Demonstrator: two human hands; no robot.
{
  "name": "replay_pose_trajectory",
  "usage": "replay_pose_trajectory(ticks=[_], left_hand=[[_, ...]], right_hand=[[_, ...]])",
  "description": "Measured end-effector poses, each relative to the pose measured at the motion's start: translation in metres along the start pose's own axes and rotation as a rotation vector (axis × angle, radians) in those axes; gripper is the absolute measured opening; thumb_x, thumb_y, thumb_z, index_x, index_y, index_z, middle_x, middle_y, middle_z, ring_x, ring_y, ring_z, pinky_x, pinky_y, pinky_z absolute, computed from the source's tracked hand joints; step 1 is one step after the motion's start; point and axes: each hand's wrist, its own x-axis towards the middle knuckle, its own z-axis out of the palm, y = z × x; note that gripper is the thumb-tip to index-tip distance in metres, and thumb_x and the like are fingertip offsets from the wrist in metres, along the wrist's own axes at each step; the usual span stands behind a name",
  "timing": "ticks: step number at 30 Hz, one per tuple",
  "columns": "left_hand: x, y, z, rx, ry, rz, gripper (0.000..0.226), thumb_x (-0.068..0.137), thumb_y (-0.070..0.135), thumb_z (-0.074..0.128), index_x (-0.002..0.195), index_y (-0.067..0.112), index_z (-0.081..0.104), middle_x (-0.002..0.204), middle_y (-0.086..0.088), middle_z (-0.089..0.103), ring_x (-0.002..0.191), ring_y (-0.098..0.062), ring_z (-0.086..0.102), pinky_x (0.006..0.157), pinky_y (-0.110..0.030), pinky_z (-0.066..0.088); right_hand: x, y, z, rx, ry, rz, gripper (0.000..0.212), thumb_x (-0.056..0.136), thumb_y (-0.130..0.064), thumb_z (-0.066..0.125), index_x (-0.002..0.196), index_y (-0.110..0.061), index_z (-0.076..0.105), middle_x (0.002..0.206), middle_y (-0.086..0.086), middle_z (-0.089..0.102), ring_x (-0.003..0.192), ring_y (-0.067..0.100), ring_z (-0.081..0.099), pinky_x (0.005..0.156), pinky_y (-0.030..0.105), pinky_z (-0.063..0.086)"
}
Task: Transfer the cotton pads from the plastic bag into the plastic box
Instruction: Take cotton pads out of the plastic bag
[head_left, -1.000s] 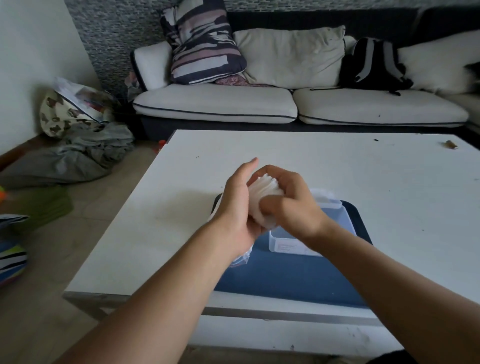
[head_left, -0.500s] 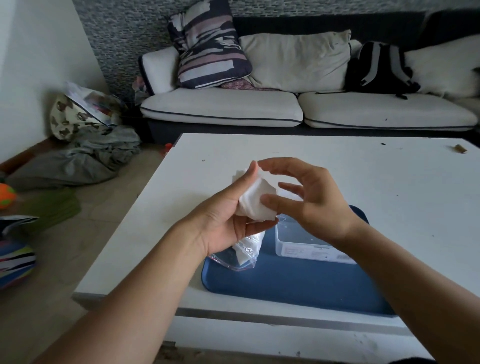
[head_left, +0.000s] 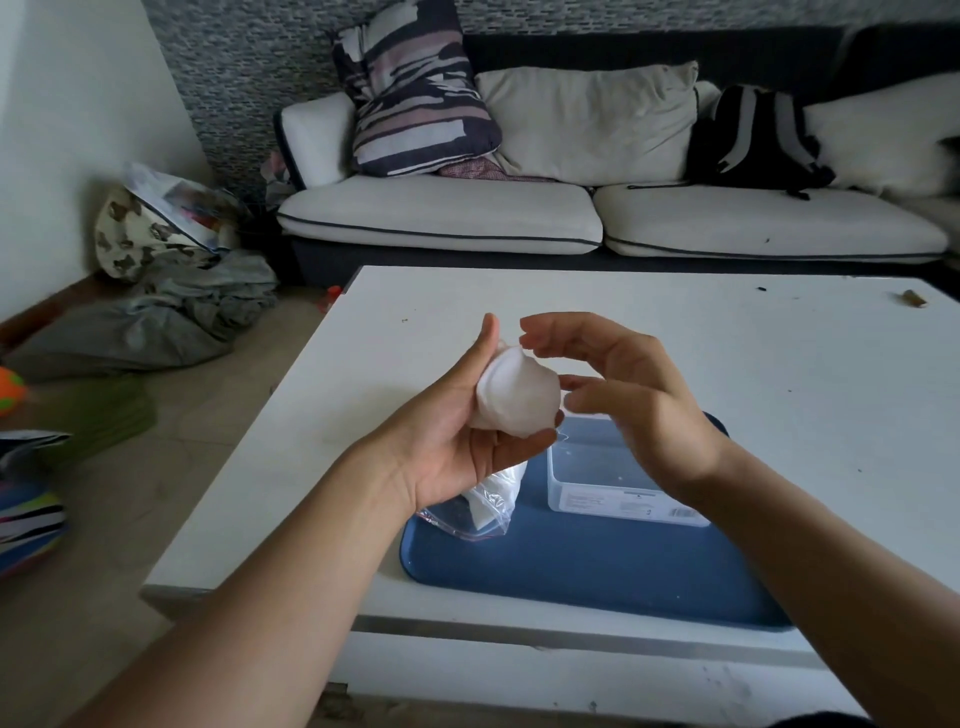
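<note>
Lighting: dim, soft daylight indoors, no hard shadows. Brightest area: white table (head_left: 727, 364), evenly lit, faint sheen on its top. Darkest area: beyond the table's far edge, the sofa (head_left: 441, 218) base and backrest go near black. Left of the table, floor clutter is murky and smeared. Distortion: wide-angle bending of the table's edges towards the frame corners. Focus: centre fairly sharp; noise in shadows.
</note>
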Motion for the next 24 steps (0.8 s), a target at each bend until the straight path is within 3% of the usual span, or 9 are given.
replay_pose_trajectory(ticks=[5,8,13,15,20,24], left_hand=[[0.002,-0.002,-0.002,0.014,-0.025,0.009,0.058,0.087,0.064,0.054,0.11,0.012,0.069,0.095,-0.015,0.067,0.085,-0.025,0.069,0.073,-0.034,0.063],[0.003,-0.003,0.0,0.036,-0.039,0.032,0.057,0.089,0.063,0.051,0.115,0.016,0.07,0.099,-0.012,0.071,0.088,-0.023,0.069,0.077,-0.035,0.062],[0.002,-0.004,0.001,0.072,-0.046,0.049,0.054,0.093,0.061,0.047,0.124,0.024,0.07,0.122,-0.019,0.066,0.097,-0.027,0.067,0.081,-0.038,0.061],[0.002,-0.004,0.001,0.068,-0.04,0.04,0.057,0.094,0.061,0.047,0.13,0.021,0.067,0.133,-0.023,0.063,0.101,-0.028,0.064,0.081,-0.038,0.062],[0.002,-0.002,-0.002,0.047,0.015,0.015,0.064,0.09,0.064,0.05,0.12,0.01,0.066,0.099,-0.014,0.068,0.084,-0.024,0.069,0.073,-0.036,0.064],[0.0,-0.001,-0.004,0.116,0.006,-0.028,0.065,0.084,0.066,0.05,0.113,0.012,0.07,0.096,-0.014,0.071,0.081,-0.025,0.071,0.073,-0.04,0.063]], right_hand=[[0.001,0.002,0.004,0.032,0.04,0.018,0.033,0.084,-0.01,0.059,0.115,-0.009,0.071,0.113,0.009,0.072,0.11,0.023,0.064,0.089,0.026,0.053],[0.0,0.004,0.009,-0.042,0.054,-0.002,0.022,0.091,-0.007,0.07,0.112,-0.007,0.072,0.111,0.004,0.074,0.104,0.019,0.068,0.083,0.027,0.057],[0.001,0.006,0.017,-0.115,0.177,-0.031,0.014,0.087,-0.01,0.076,0.096,-0.02,0.077,0.099,-0.005,0.075,0.082,0.009,0.068,0.068,0.024,0.052],[0.001,0.006,0.02,-0.17,0.216,-0.074,0.017,0.085,-0.009,0.077,0.089,-0.026,0.077,0.096,-0.005,0.073,0.083,0.007,0.068,0.07,0.022,0.052],[0.002,-0.005,0.01,-0.254,0.197,-0.122,0.007,0.09,-0.01,0.073,0.092,-0.017,0.073,0.096,-0.007,0.074,0.089,0.008,0.069,0.079,0.025,0.055],[-0.001,-0.014,-0.003,-0.214,0.064,-0.077,0.01,0.091,-0.005,0.069,0.092,-0.015,0.071,0.085,0.005,0.073,0.076,0.012,0.066,0.07,0.027,0.055]])
